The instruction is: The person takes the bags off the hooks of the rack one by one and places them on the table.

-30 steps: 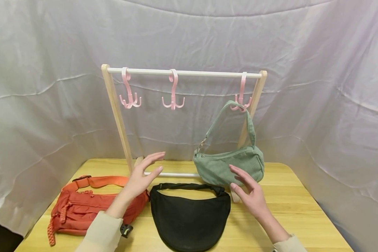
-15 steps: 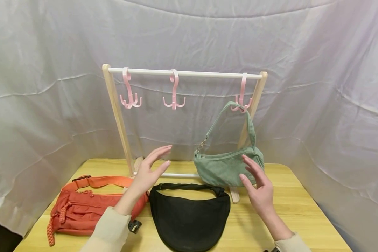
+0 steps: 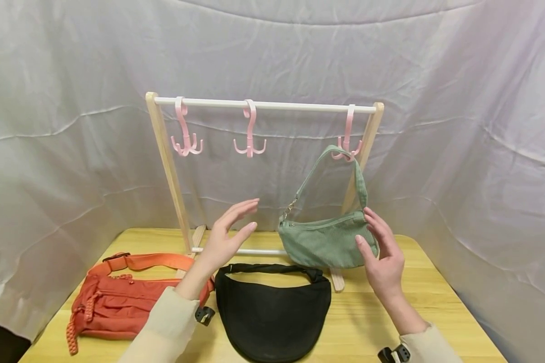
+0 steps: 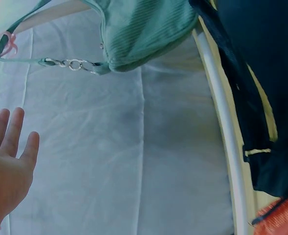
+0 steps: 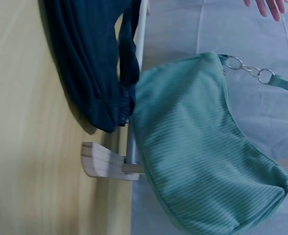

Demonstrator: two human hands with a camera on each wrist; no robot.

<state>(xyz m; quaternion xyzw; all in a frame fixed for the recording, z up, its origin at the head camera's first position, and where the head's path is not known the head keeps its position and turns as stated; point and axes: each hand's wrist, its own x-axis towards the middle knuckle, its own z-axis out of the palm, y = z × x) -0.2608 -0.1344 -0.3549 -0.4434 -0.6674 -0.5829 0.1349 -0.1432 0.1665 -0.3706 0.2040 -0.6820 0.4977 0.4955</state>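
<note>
Green cloth makes the ribbed bag (image 3: 322, 244) that hangs by its strap (image 3: 361, 186) from the right pink hook (image 3: 348, 126). Your right hand (image 3: 384, 259) is at its right end, fingers loose and not gripping; I can't tell if they touch it. Your left hand (image 3: 227, 239) is up in the air, fingers stretched, holding nothing. Near you, the black bag (image 3: 274, 317) lies on the table (image 3: 431, 302).
</note>
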